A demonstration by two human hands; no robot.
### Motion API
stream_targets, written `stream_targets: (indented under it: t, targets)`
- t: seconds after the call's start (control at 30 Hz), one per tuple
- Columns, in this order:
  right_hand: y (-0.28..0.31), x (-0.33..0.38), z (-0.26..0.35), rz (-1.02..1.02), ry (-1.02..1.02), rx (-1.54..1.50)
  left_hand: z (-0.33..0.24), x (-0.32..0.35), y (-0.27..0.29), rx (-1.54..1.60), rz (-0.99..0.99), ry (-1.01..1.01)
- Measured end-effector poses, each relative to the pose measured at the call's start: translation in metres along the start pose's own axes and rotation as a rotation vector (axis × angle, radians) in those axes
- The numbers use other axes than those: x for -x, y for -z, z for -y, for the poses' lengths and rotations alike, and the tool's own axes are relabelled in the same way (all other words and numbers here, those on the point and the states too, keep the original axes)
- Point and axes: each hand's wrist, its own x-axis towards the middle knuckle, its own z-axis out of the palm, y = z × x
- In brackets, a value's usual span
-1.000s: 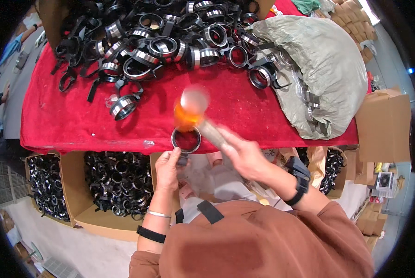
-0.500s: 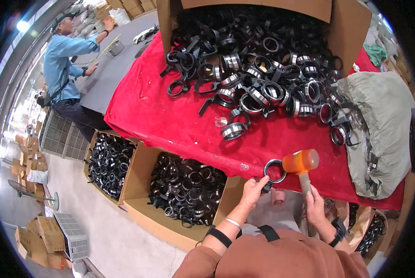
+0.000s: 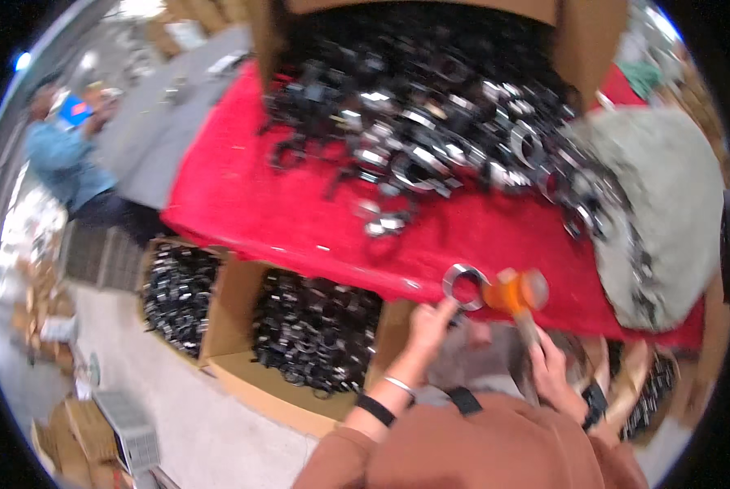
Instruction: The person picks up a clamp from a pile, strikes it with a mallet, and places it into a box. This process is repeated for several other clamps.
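My left hand (image 3: 430, 328) is closed on a metal ring (image 3: 449, 279) by its short black arm, most of which the fingers hide. The ring is held up just over the front edge of the red-covered table (image 3: 283, 224). Gripped in my right hand (image 3: 551, 367) is a mallet with a translucent orange head (image 3: 513, 292) and a pale handle. The mallet's face is right beside the ring's right side; motion blur hides whether they touch. Beyond my hands lies a big heap of similar black-armed rings (image 3: 438, 147), blurred.
A cardboard box (image 3: 597, 49) stands open behind the heap. A grey-green sack (image 3: 662, 212) covers the table's right end. Below the front edge, cardboard boxes (image 3: 291, 405) hold more rings. At far left, a person in blue (image 3: 67, 167) works at a grey table (image 3: 136, 155).
The view has swung, blurring and shifting the scene left. My hands keep the ring and mallet close together. The person at left is lower, with something blue near the hands.
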Motion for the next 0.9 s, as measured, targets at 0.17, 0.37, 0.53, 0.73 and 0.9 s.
stream_targets:
  t: [0.17,0.37,0.53,0.73,0.9]
  targets:
    - [0.013,0.013,0.032,-0.04,-0.181,-0.309,-0.01,0.01,0.006,0.167,0.042,0.048]
    - [0.007,0.004,0.008,0.154,-0.103,-0.082,0.002,0.003,0.014,0.204,0.099,0.08]
    - [0.046,0.016,-0.006,0.014,-0.125,-0.027,-0.004,0.051,0.086,0.325,0.026,0.006]
    - [0.066,0.015,-0.025,-0.114,-0.425,-0.135,-0.006,0.085,0.239,-0.821,-0.534,-0.052]
    - [0.061,0.029,-0.056,-0.204,-0.572,-0.431,-0.058,0.044,0.111,-1.026,-0.532,-0.668]
